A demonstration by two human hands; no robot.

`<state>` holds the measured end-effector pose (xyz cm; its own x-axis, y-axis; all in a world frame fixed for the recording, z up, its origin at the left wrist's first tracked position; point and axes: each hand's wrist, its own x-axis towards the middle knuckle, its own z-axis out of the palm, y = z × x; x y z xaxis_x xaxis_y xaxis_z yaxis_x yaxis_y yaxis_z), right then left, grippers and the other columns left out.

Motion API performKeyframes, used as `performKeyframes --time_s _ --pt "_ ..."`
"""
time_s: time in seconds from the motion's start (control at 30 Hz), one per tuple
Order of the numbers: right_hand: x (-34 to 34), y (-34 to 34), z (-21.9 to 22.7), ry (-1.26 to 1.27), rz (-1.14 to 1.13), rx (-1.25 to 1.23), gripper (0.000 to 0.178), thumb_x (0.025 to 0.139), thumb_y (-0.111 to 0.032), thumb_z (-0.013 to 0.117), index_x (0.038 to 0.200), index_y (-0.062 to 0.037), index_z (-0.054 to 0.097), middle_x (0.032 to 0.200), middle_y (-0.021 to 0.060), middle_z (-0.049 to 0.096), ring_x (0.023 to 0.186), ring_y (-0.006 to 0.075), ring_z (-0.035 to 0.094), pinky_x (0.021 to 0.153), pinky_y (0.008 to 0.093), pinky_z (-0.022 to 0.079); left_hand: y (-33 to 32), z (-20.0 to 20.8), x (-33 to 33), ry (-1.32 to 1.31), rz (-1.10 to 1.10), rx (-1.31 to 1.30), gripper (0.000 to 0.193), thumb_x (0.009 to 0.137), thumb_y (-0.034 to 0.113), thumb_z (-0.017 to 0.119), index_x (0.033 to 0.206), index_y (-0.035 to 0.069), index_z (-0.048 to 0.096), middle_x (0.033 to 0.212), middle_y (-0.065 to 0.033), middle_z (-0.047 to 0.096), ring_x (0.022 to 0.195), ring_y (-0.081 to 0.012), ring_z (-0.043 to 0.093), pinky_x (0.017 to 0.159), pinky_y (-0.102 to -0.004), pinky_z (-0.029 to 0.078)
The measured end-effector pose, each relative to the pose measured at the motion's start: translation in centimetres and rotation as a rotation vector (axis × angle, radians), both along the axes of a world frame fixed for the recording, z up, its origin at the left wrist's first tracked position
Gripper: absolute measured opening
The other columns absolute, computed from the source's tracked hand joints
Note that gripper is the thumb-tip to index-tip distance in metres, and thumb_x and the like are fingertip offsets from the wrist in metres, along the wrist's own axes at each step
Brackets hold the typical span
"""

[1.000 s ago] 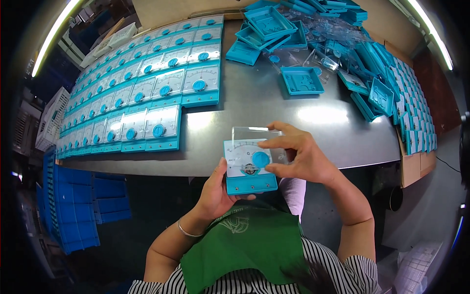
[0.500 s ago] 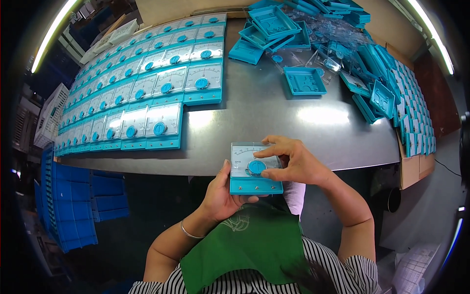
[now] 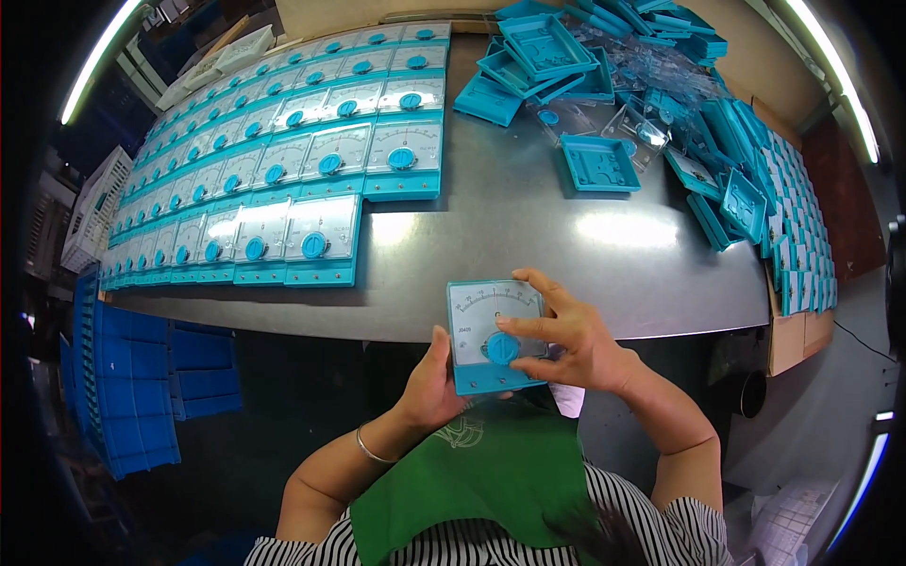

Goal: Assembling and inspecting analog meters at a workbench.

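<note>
An analog meter (image 3: 477,325) with a turquoise base, white scale face and round blue knob is held over my lap, just in front of the table edge. My left hand (image 3: 432,382) grips it from the left side and underneath, its thumb along the side and most fingers hidden below. Across the right part of the face reaches my right hand (image 3: 576,344). Its thumb lies beside the knob (image 3: 503,348), one finger touches near the middle of the face above it, and another bends over the top right edge.
Rows of similar meters (image 3: 326,156) cover the table's left side. Turquoise housings (image 3: 600,164) and clear covers (image 3: 651,71) are heaped at the far right. More stacked parts (image 3: 800,217) stand along the right edge. Blue crates (image 3: 132,391) sit below left of the metal table (image 3: 510,236).
The meter has tilted and come slightly lower, so its scale shows more fully. My right hand has moved a little down and right with it. The view has shifted slightly.
</note>
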<state>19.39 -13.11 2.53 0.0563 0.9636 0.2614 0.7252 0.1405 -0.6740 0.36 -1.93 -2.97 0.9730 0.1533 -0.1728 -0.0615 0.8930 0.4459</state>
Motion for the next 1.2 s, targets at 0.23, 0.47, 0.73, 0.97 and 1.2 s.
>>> performKeyframes --time_s 0.23,0.47,0.73,0.97,1.2 --pt "-0.9 -1.7 -0.1 0.227 -0.163 0.132 0.042 0.073 -0.013 0.076 0.112 -0.0061 0.064 0.134 0.0199 0.046 0.073 0.0169 0.061 0.068 0.027 0.051 0.6 1.5 0.0 0.132 0.039 0.263 0.058 0.081 0.02 0.069 0.128 -0.002 0.041 0.114 -0.0153 0.058 0.096 -0.024 0.063 0.07 -0.036 0.058" --pt "-3.1 -2.6 -5.2 0.791 -0.142 -0.161 0.023 0.08 0.0 0.066 0.102 0.0007 0.064 0.104 0.0092 0.068 0.086 0.015 0.064 0.077 0.0292 0.051 -0.9 2.2 -0.3 0.138 0.003 0.344 0.055 0.081 0.019 0.069 0.125 -0.003 0.044 0.112 -0.0151 0.058 0.092 -0.024 0.064 0.07 -0.0377 0.058" --pt "-3.6 -3.1 -6.1 0.684 -0.036 0.053 0.02 0.079 -0.001 0.069 0.098 -0.0053 0.067 0.098 0.0075 0.07 0.09 0.0161 0.065 0.079 0.0306 0.051 -1.3 2.6 -0.4 0.143 -0.039 0.272 0.056 0.081 0.019 0.068 0.125 -0.003 0.043 0.109 -0.0142 0.058 0.09 -0.0232 0.064 0.069 -0.0374 0.058" --pt "-3.7 -3.3 -5.9 0.67 -0.015 0.04 0.018 0.08 -0.001 0.068 0.098 -0.0059 0.067 0.099 0.0088 0.07 0.092 0.0191 0.066 0.081 0.0314 0.051 -1.3 2.2 -0.5 0.148 -0.055 0.303 0.055 0.081 0.02 0.068 0.125 -0.003 0.043 0.109 -0.014 0.059 0.089 -0.0225 0.064 0.069 -0.0371 0.058" --pt "-4.1 -3.0 -6.3 0.709 -0.073 0.013 0.018 0.084 -0.003 0.065 0.102 -0.0043 0.066 0.094 0.007 0.07 0.088 0.016 0.065 0.079 0.0303 0.051 -0.8 2.1 -0.3 0.152 -0.026 0.294 0.052 0.082 0.018 0.067 0.124 -0.003 0.045 0.109 -0.013 0.059 0.09 -0.0223 0.064 0.07 -0.0368 0.058"
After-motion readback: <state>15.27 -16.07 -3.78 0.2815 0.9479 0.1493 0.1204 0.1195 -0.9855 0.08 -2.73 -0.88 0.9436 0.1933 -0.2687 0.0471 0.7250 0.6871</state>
